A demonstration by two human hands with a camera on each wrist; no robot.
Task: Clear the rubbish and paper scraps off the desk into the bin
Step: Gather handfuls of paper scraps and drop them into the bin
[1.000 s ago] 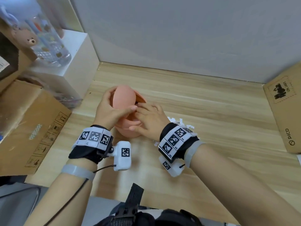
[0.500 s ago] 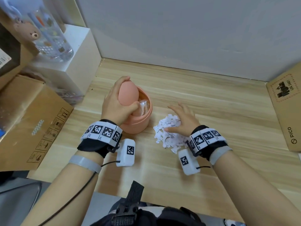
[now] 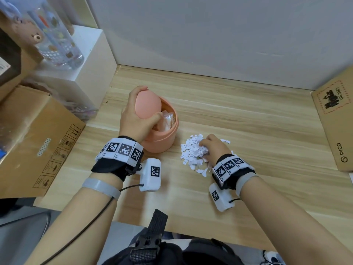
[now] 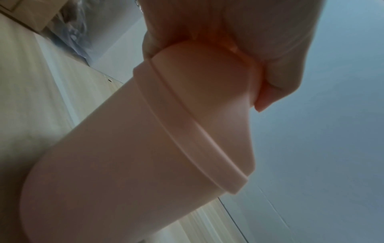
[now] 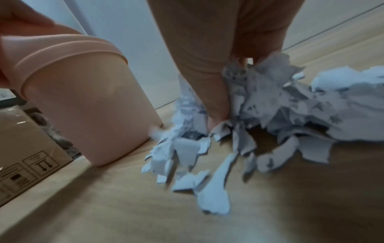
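A small pink bin (image 3: 162, 139) (image 4: 124, 148) (image 5: 87, 105) stands on the wooden desk (image 3: 248, 115). Its domed swing lid (image 3: 148, 104) is tipped open, and crumpled clear wrapping (image 3: 167, 119) shows inside. My left hand (image 3: 136, 115) (image 4: 239, 41) grips the lid, thumb on its near edge. To the right of the bin lies a heap of torn white paper scraps (image 3: 193, 152) (image 5: 270, 115). My right hand (image 3: 212, 148) (image 5: 220, 65) is down on the heap, with fingers curled into the scraps and bunching them.
A large cardboard box (image 3: 32, 142) lies at the left. A white block (image 3: 82, 73) carries a clear patterned bottle (image 3: 57, 41) at the back left. Another cardboard box marked PICO (image 3: 336, 121) sits at the right edge. A grey wall (image 3: 210, 35) closes the back.
My right hand left the bin's mouth, moved right onto the paper heap, and its fingers have now curled into the scraps. The left hand kept hold of the lid.
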